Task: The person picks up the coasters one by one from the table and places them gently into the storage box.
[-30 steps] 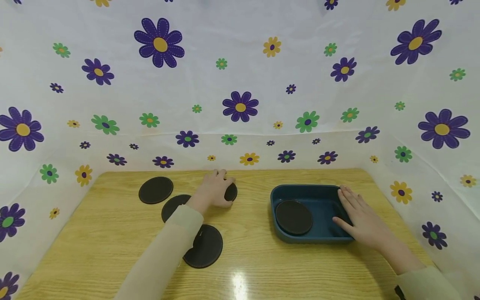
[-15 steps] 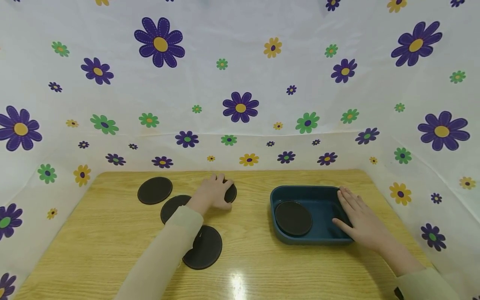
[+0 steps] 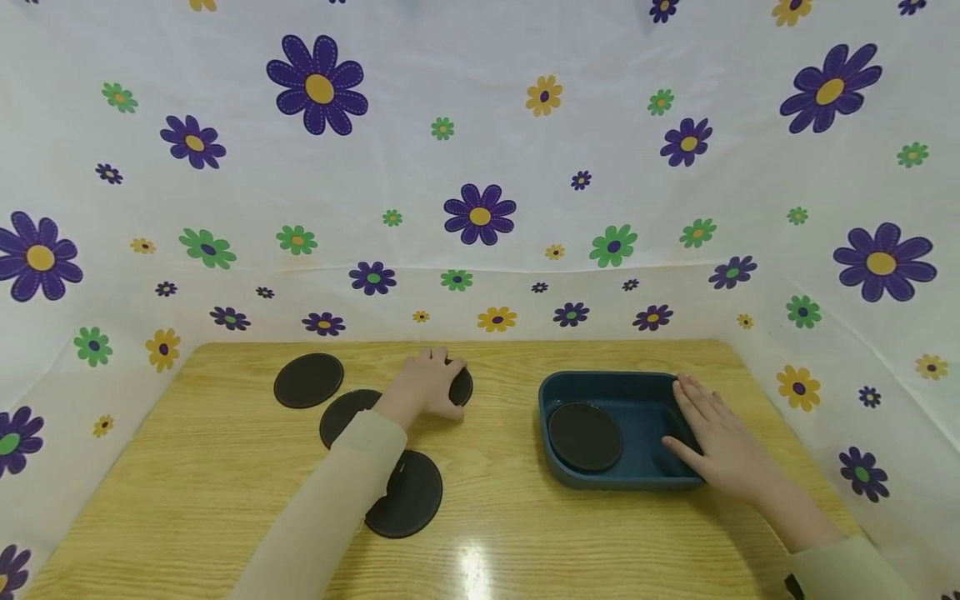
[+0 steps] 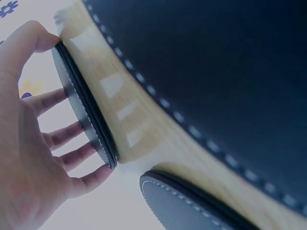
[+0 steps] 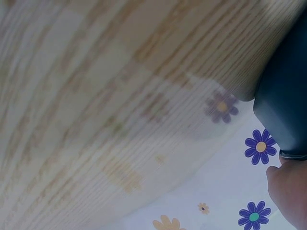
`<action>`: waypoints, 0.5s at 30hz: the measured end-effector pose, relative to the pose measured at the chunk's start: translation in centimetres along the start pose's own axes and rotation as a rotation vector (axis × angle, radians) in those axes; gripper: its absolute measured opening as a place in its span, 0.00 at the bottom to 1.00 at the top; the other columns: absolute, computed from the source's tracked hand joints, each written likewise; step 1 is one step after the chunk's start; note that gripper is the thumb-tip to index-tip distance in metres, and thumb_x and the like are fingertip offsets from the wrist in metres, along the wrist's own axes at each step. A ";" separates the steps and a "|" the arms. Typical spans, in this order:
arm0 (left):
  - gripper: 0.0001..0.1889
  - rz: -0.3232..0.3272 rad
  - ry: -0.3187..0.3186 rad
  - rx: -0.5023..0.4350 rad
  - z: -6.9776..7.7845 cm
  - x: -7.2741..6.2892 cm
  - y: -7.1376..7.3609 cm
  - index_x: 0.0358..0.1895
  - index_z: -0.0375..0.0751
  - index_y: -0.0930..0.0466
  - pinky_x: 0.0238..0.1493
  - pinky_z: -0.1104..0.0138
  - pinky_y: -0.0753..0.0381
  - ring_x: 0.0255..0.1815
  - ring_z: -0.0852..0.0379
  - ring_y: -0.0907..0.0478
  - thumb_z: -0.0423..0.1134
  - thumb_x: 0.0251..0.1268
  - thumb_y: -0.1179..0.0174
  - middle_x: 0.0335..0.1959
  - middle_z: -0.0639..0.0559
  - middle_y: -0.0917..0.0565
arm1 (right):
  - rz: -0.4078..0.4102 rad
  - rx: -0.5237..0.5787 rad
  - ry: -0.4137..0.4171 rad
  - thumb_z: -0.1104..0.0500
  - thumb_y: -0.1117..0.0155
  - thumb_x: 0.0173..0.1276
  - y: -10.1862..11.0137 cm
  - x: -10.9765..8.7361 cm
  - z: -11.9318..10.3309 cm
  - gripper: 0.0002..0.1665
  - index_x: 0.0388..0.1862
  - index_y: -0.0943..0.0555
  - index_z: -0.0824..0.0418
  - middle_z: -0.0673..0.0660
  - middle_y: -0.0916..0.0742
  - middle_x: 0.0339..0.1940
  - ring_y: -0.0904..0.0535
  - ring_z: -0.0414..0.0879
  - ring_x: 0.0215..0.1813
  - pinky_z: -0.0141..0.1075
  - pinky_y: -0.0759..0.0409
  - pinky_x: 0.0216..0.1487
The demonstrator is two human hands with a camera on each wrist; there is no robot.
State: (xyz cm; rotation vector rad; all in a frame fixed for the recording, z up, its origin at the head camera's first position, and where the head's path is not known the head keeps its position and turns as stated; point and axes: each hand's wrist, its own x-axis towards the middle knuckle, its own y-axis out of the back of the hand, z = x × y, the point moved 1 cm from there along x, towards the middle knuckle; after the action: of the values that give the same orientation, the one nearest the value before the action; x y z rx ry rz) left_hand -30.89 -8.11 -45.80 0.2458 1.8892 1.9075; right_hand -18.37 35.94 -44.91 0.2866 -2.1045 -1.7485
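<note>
My left hand [image 3: 429, 385] reaches over the back middle of the table and holds a round black coaster [image 3: 462, 385] by its edge. Seen from the left wrist, the thumb and fingertips lie around the rim of this stitched coaster [image 4: 80, 98], which appears close over the wood. On the right, my right hand [image 3: 723, 450] rests on the right rim of a dark blue bin [image 3: 637, 482], fingers straight along it and thumb over the inside. One black coaster [image 3: 586, 437] lies in the bin's left half. The right wrist view catches only a finger [image 5: 285, 184] at the bin's corner.
Three more black coasters lie on the wooden table [image 3: 510, 533]: one at the back left [image 3: 308, 381], another partly behind the left wrist [image 3: 347, 417], and a third beside the left sleeve [image 3: 414, 493]. A flowered white cloth [image 3: 405, 167] closes off the back and sides.
</note>
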 end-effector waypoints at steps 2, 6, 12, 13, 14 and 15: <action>0.47 0.000 -0.007 0.011 0.0 0.0 -0.1 0.81 0.50 0.33 0.69 0.37 0.27 0.76 0.32 0.33 0.61 0.58 0.30 0.77 0.35 0.32 | 0.005 0.001 0.007 0.43 0.42 0.82 -0.1 0.0 0.1 0.52 0.86 0.50 0.74 0.74 0.43 0.87 0.58 0.60 0.91 0.31 0.80 0.84; 0.47 0.029 -0.028 0.037 0.2 0.0 0.0 0.81 0.52 0.33 0.68 0.39 0.26 0.75 0.35 0.33 0.62 0.57 0.30 0.76 0.36 0.31 | 0.016 0.007 0.014 0.44 0.41 0.82 -0.2 0.0 0.1 0.52 0.86 0.50 0.74 0.75 0.43 0.86 0.59 0.59 0.91 0.29 0.81 0.83; 0.46 0.071 -0.066 0.049 1.3 -0.3 1.1 0.81 0.53 0.33 0.68 0.42 0.24 0.73 0.38 0.32 0.62 0.58 0.30 0.76 0.38 0.31 | 0.017 0.016 0.010 0.44 0.41 0.82 0.0 0.0 -0.1 0.52 0.86 0.50 0.74 0.75 0.43 0.86 0.59 0.58 0.91 0.31 0.80 0.84; 0.46 0.078 -0.076 0.053 1.5 -0.4 1.4 0.81 0.53 0.33 0.67 0.42 0.23 0.73 0.38 0.31 0.62 0.58 0.30 0.75 0.38 0.31 | 0.017 0.015 0.011 0.44 0.41 0.82 -0.1 0.0 -0.1 0.51 0.86 0.50 0.74 0.75 0.43 0.86 0.60 0.58 0.91 0.31 0.80 0.84; 0.46 0.086 -0.086 0.056 1.7 -0.5 1.6 0.80 0.53 0.32 0.67 0.43 0.23 0.72 0.39 0.31 0.62 0.57 0.30 0.75 0.39 0.31 | 0.019 0.015 0.012 0.44 0.41 0.82 -0.1 0.0 -0.1 0.51 0.86 0.50 0.75 0.75 0.43 0.86 0.60 0.58 0.91 0.31 0.80 0.84; 0.46 0.091 -0.096 0.057 1.9 -0.6 1.9 0.80 0.52 0.32 0.67 0.43 0.23 0.72 0.39 0.31 0.62 0.57 0.30 0.75 0.39 0.31 | 0.020 0.015 0.013 0.44 0.41 0.81 0.0 0.0 -0.1 0.51 0.85 0.49 0.75 0.75 0.42 0.86 0.60 0.58 0.91 0.31 0.80 0.84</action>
State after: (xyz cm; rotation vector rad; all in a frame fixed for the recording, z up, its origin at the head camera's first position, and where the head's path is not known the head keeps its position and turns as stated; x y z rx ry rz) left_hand -29.92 -6.53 -43.74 0.4410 1.8999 1.8661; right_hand -18.32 35.89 -44.95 0.2794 -2.1052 -1.7155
